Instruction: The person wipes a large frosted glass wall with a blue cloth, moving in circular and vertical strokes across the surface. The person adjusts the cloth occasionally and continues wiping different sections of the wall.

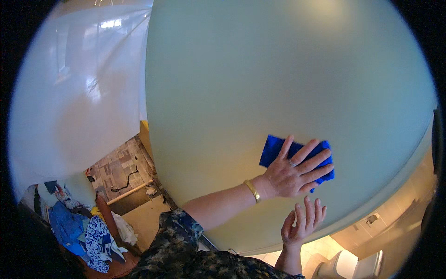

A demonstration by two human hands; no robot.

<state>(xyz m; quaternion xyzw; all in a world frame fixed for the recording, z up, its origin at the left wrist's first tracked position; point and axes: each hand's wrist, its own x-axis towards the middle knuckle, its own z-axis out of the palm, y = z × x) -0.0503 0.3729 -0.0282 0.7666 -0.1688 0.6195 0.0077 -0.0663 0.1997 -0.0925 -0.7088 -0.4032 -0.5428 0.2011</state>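
My left hand [296, 169], with a ring and a gold bracelet, lies spread over a folded blue cloth [273, 150]. It presses the cloth against a large, smooth, pale green panel [223, 97], possibly frosted glass. Part of the cloth is hidden under the palm and fingers. Below it, my right hand [302, 225] is raised with loosely bent fingers and nothing in it. Whether its fingertips touch the panel I cannot tell.
White translucent plastic sheeting [87, 87] hangs at the left. Beneath it, a patterned floor [120, 164] shows a dark strip lying on it. Clothes [97, 240] are heaped over brown furniture [122, 266]. A toilet [343, 265] stands beyond the panel's lower right edge.
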